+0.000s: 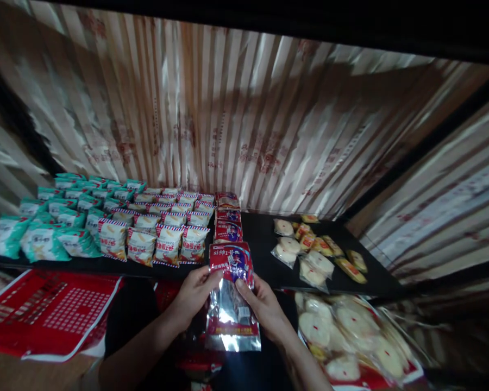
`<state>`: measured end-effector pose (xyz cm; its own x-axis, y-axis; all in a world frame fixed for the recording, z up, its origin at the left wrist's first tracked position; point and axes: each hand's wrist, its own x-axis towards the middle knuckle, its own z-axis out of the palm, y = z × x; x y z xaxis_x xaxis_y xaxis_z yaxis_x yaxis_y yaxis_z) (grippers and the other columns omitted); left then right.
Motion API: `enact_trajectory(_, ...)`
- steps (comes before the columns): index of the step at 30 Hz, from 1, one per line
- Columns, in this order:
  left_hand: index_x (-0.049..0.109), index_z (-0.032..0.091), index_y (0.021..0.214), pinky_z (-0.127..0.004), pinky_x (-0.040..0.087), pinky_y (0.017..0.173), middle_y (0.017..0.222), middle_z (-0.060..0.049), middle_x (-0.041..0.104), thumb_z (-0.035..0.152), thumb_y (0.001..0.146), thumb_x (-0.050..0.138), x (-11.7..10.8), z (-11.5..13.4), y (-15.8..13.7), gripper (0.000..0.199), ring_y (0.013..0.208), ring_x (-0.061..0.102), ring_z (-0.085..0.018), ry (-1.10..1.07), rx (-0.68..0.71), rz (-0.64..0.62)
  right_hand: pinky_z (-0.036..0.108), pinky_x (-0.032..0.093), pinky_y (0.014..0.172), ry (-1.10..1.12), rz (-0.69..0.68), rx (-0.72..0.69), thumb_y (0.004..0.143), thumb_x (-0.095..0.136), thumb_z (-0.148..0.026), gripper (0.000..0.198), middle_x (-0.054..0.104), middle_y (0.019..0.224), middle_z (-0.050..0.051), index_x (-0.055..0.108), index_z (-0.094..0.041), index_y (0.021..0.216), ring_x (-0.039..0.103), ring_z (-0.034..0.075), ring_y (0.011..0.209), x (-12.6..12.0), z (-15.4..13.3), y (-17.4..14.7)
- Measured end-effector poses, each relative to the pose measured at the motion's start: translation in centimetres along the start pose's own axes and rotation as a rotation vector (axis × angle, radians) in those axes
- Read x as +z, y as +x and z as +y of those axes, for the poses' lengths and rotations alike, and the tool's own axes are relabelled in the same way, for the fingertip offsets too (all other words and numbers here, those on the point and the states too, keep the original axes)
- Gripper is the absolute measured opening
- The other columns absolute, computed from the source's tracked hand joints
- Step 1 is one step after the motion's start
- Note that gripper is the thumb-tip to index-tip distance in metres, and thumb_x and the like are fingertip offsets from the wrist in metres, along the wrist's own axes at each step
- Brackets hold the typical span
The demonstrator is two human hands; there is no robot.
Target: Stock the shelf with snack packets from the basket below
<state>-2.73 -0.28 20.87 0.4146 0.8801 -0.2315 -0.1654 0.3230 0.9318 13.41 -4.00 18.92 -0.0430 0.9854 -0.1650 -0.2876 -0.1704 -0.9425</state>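
In front of the black shelf (258, 239), the left hand (196, 293) is angled inward, fingers pinched on the red-and-silver packet (233, 317) held there; the right hand (265, 304) is mirrored, thumb laid across it, fingers likewise pinched.

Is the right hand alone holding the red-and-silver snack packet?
No, the left hand and the right hand both grip the red-and-silver snack packet, one at each side.

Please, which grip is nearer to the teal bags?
Left. The left grip holds the left side of the held red packet, to the right of the teal bags; the right grip, on the packet's right side, is farther.
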Motion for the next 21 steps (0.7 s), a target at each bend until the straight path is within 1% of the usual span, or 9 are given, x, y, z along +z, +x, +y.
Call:
enact_trajectory(3,0.066,0.016,0.089,-0.026,0.045,0.066,0.078,-0.003,0.069,0.046,0.072,0.065,0.5,0.5,1.1,0.035,0.072,0.061,-0.018,-0.001,0.034,0.017,0.025,0.048,0.063,0.056,0.029,0.004,0.075,0.071,-0.042,0.034,0.07,0.08,0.001,0.061,-0.021,0.1,0.063,0.013,0.066,-0.2,-0.4,0.0)
enact_trajectory(6,0.065,0.017,0.086,-0.025,0.045,0.065,0.079,-0.003,0.069,0.045,0.072,0.063,1.1,0.6,2.4,0.031,0.072,0.06,-0.018,0.04,0.092,0.08,0.028,0.05,0.066,0.132,0.048,0.011,0.075,0.071,-0.04,0.039,0.071,0.087,0.003,0.059,-0.022,0.107,0.066,0.017,0.074,-0.4,-0.7,0.1)
enact_trajectory(8,0.065,0.017,0.084,-0.025,0.046,0.065,0.079,-0.003,0.068,0.045,0.073,0.062,1.4,0.6,3.4,0.03,0.073,0.061,-0.018,0.064,0.117,0.108,0.031,0.05,0.072,0.159,0.074,0.002,0.074,0.072,-0.039,0.041,0.071,0.092,0.004,0.058,-0.023,0.109,0.066,0.02,0.082,-0.5,-0.8,0.3)
enact_trajectory(11,0.064,0.017,0.085,-0.026,0.047,0.066,0.08,-0.003,0.068,0.046,0.074,0.063,2.0,0.9,4.9,0.031,0.077,0.062,-0.02,0.065,0.128,0.093,0.034,0.049,0.083,0.168,0.137,-0.039,0.072,0.075,-0.036,0.046,0.069,0.105,0.005,0.057,-0.024,0.112,0.064,0.021,0.094,-0.7,-1.0,1.0)
enact_trajectory(14,0.061,0.018,0.099,-0.027,0.049,0.073,0.091,-0.006,0.069,0.044,0.077,0.063,2.6,1.3,6.2,0.034,0.085,0.064,-0.02,-0.006,0.145,0.034,0.036,0.048,0.087,0.181,0.196,-0.059,0.069,0.076,-0.036,0.048,0.068,0.109,0.005,0.057,-0.025,0.112,0.063,0.022,0.097,-1.2,-1.6,2.2)
enact_trajectory(17,0.05,0.017,0.12,-0.027,0.049,0.08,0.1,-0.008,0.068,0.036,0.079,0.064,3.2,1.5,7.4,0.047,0.09,0.064,-0.019,-0.08,0.123,0.02,0.036,0.051,0.081,0.161,0.266,-0.095,0.066,0.078,-0.037,0.049,0.07,0.104,0.004,0.058,-0.025,0.109,0.065,0.022,0.093,-2.3,-2.5,4.2)
enact_trajectory(19,0.04,0.017,0.13,-0.025,0.051,0.074,0.103,-0.009,0.066,0.03,0.079,0.065,3.6,1.4,8.0,0.059,0.088,0.064,-0.018,-0.069,0.075,0.043,0.035,0.052,0.075,0.121,0.298,-0.136,0.064,0.079,-0.039,0.048,0.07,0.1,0.004,0.059,-0.025,0.106,0.065,0.022,0.088,-3.3,-3.2,6.1)
enact_trajectory(21,0.032,0.017,0.136,-0.023,0.051,0.06,0.103,-0.009,0.065,0.024,0.08,0.064,4.0,1.4,8.7,0.065,0.078,0.065,-0.016,-0.03,0.015,0.072,0.033,0.052,0.071,0.076,0.319,-0.175,0.063,0.079,-0.039,0.047,0.071,0.095,0.002,0.059,-0.025,0.103,0.066,0.021,0.081,-4.2,-3.9,8.3)
